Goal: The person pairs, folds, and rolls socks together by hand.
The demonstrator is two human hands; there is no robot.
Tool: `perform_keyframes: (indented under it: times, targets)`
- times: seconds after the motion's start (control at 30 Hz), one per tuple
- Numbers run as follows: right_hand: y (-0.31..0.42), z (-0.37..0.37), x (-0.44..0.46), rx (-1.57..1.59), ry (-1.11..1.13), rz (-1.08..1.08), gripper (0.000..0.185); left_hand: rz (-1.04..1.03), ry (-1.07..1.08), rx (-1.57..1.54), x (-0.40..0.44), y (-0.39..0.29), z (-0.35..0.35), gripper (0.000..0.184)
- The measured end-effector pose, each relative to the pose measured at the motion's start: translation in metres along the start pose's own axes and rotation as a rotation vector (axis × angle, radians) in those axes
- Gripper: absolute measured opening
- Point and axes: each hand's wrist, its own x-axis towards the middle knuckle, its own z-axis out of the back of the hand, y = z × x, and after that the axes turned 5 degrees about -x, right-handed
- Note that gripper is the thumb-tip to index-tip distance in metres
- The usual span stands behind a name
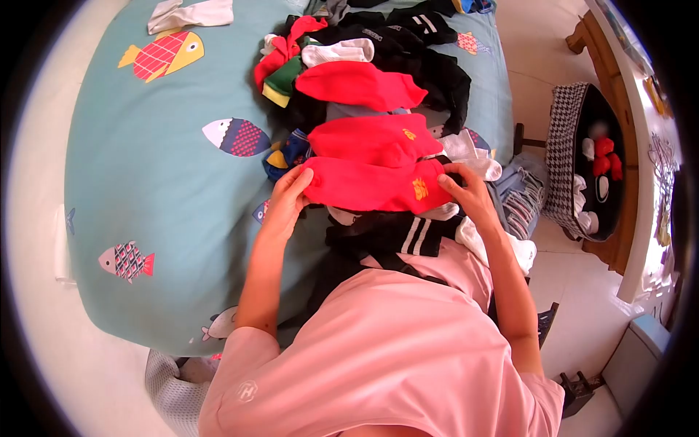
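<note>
A red sock [364,188] with a yellow mark near one end is stretched sideways between my two hands. My left hand [288,195] pinches its left end, and my right hand [470,193] grips the end by the yellow mark. Just beyond it lies a second red sock [357,140] with a similar mark, and past that a third red item [357,86], also sock-shaped. White socks [470,151] lie close to my right hand. A blue and yellow sock [287,154] is near my left hand. Below the held sock is a black sock with white stripes [408,234].
A heap of black clothing [408,36] covers the far part of the bed [160,189], which has a fish-print sheet. On the right, a houndstooth basket [564,156] holds red and white items. A white sock [189,14] lies at the far left.
</note>
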Motion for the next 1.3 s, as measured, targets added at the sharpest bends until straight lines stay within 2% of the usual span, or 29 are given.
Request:
perform_keyframes:
  times: [0.1,0.17,0.23,0.3,0.33,0.37,0.43,0.5,0.57,0.63,0.7,0.77,0.83,0.87,0.9,0.97,1.03,1.1,1.13,1.17,1.2,1.23,1.3]
  targets:
    - [-0.012,-0.005,0.003,-0.451,-0.259,0.395,0.029,-0.013,-0.004,0.102,0.005,0.004,0.012,0.026]
    - [-0.004,0.002,-0.005,-0.251,-0.207,0.312,0.019,0.029,0.153,0.182,0.001,-0.003,0.024,0.023]
    - [0.01,0.01,-0.019,0.242,-0.007,0.065,0.015,0.064,0.241,0.268,-0.001,-0.016,0.03,0.019]
    - [0.018,0.008,-0.027,0.483,0.07,0.101,0.015,0.102,0.263,0.349,-0.003,-0.034,0.03,0.017]
    - [0.023,0.012,-0.03,0.341,0.145,0.045,0.015,0.07,0.26,0.562,0.003,-0.042,0.034,0.014]
    - [0.013,0.013,-0.028,0.17,0.182,0.047,0.016,-0.081,0.184,0.678,0.012,-0.05,0.031,0.013]
    - [0.013,0.006,-0.032,0.02,0.059,0.175,0.024,-0.395,0.026,0.892,0.037,-0.067,0.015,0.012]
    - [0.019,0.005,-0.033,0.047,0.001,0.149,0.027,-0.61,-0.03,0.984,0.081,-0.095,-0.001,0.011]
    - [0.024,0.007,-0.035,0.092,-0.034,0.123,0.027,-0.925,-0.217,1.231,0.151,-0.109,-0.007,0.02]
    - [0.026,0.011,-0.035,0.145,-0.038,0.104,0.025,-1.168,-0.514,1.505,0.22,-0.117,-0.01,0.03]
    - [0.023,0.013,-0.038,0.205,-0.021,0.079,0.021,-0.932,-0.649,1.68,0.253,-0.126,-0.022,0.041]
    - [0.015,0.014,-0.039,0.156,-0.038,0.109,0.019,-0.855,-0.619,1.839,0.279,-0.124,-0.009,0.028]
    - [0.025,0.021,-0.043,0.22,-0.067,0.056,0.018,-0.799,-0.585,1.613,0.284,-0.142,-0.01,0.021]
    - [0.026,0.021,-0.045,0.263,-0.079,0.023,0.017,-1.004,-0.474,1.367,0.281,-0.151,-0.007,0.016]
    - [0.022,0.022,-0.043,0.338,-0.076,0.079,0.018,-0.781,-0.178,0.995,0.269,-0.168,-0.011,0.017]
    - [0.012,0.023,-0.033,0.362,-0.037,0.05,0.021,-0.49,0.191,0.242,0.217,-0.182,-0.037,0.017]
    - [0.038,0.021,-0.023,0.247,-0.023,0.084,0.02,-0.413,0.278,0.015,0.153,-0.182,-0.065,0.019]
    - [0.057,0.016,-0.012,0.222,-0.019,0.267,0.02,-0.355,0.35,-0.138,0.1,-0.175,-0.089,0.024]
    - [0.073,0.014,-0.011,0.24,-0.004,0.366,0.026,-0.324,0.375,-0.183,0.077,-0.165,-0.099,0.027]
    - [0.089,0.012,-0.016,0.323,0.031,0.362,0.042,-0.294,0.403,-0.232,0.059,-0.151,-0.107,0.031]
    - [0.101,0.011,-0.014,0.404,0.096,0.454,0.058,-0.246,0.405,-0.302,0.043,-0.135,-0.113,0.033]
    - [0.104,0.006,-0.017,0.481,0.13,0.425,0.068,-0.195,0.404,-0.371,0.028,-0.12,-0.118,0.034]
    - [0.103,-0.004,-0.023,0.695,0.205,0.313,0.068,-0.071,0.455,-0.534,0.009,-0.092,-0.12,0.041]
